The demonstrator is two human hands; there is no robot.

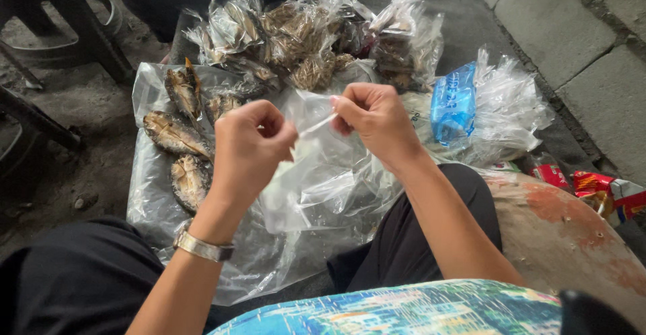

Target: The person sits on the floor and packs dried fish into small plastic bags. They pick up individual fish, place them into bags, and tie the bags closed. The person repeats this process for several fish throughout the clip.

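The ground here is a dirty concrete floor point(74, 106), and a dark grey mat point(471, 25) is spread over part of it. A clear plastic sheet point(151, 200) lies on the floor, with several dried fish point(176, 135) on top. Behind them, on the mat, is a heap of small filled bags point(303, 35). At the right lie a pile of empty clear bags point(508, 106) and red wrappers point(592, 183).

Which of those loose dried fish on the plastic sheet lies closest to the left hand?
The lowest fish, just beside the left hand and its wrist. The other loose fish lie farther up the plastic sheet, away from it.
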